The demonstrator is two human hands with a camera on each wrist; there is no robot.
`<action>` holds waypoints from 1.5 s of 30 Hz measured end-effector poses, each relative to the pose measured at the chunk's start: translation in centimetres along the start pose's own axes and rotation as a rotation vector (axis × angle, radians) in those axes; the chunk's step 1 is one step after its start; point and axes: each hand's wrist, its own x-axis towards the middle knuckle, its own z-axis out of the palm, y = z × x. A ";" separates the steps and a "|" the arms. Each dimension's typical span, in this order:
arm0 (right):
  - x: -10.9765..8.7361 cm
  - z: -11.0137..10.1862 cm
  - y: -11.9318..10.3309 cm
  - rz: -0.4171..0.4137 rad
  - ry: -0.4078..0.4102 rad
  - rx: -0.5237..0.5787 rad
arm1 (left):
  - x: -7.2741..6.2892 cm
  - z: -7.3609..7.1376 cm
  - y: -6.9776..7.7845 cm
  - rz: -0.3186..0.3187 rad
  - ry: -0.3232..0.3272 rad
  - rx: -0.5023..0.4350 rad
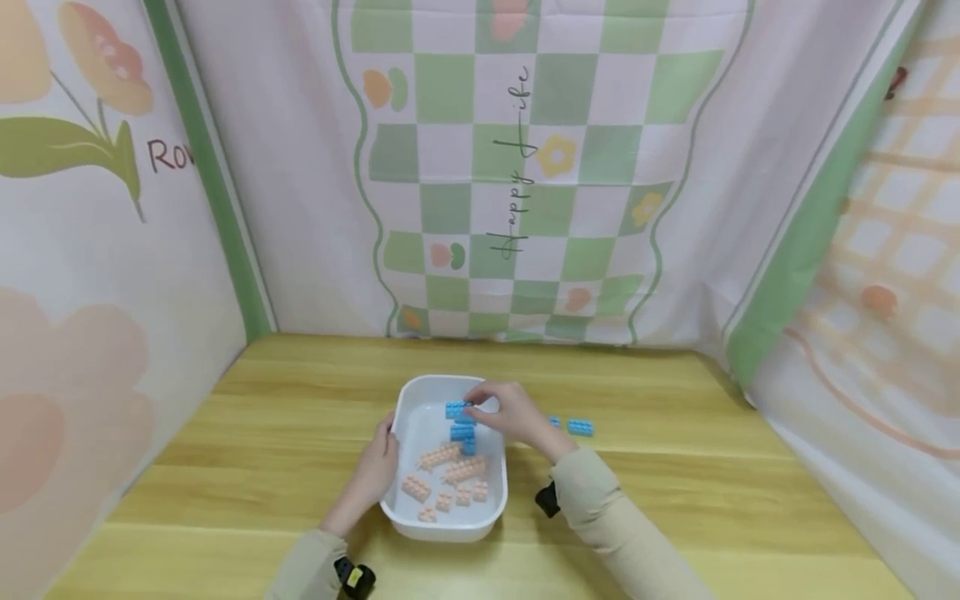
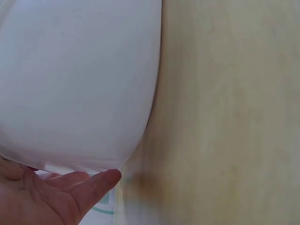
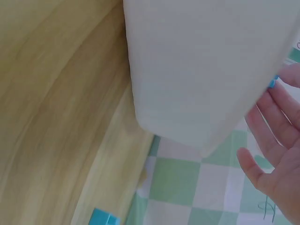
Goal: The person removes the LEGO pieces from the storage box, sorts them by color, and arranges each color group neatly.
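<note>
Beige sleeves (image 1: 617, 521) come nearest in the head view, reaching up from the bottom edge toward a white tray (image 1: 442, 530) on the wooden tabletop (image 1: 720, 492). Your left hand (image 1: 377, 467) holds the tray by its left rim. Your right hand (image 1: 516, 414) pinches a blue block (image 1: 455, 409) between thumb and finger, above the tray's far half. Beneath it sits a cluster of blue blocks (image 1: 461, 433); peach blocks (image 1: 439, 456) of several sizes fill the near half. To the right of the tray, 2 loose blue blocks (image 1: 580, 427) lie on the tabletop, 1 partly behind your right wrist.

You seem to be mid-transfer with that 1 block, but whether it is being lowered or lifted I cannot tell. Judging from this, the next move calls for a steady tray and a pinch clear of the neighbouring blocks.

In the left wrist view, the tray's outer wall fills most of the frame. Your hand meets the rim with 1 digit stretched along it; how far the others wrap, I cannot tell.

In the right wrist view, a sliver of blue shows at your pinch, the remaining fingers fanned apart outside the tray.
</note>
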 end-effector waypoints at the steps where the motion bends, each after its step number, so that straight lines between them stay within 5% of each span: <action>1: -0.2 -0.2 0.0 0.007 0.006 -0.006 | 0.0 0.0 0.0 -0.002 0.000 0.002; 21: -4.0 -4.3 3.6 0.173 0.097 0.017 | -0.1 -0.3 0.1 -0.031 -0.011 0.012; 38: -7.4 -7.4 6.8 0.155 0.192 -0.083 | -0.2 -0.3 0.1 -0.015 -0.020 0.031; 45: -8.7 -8.6 7.9 0.276 0.185 -0.084 | -0.2 -0.4 0.0 -0.016 -0.022 0.039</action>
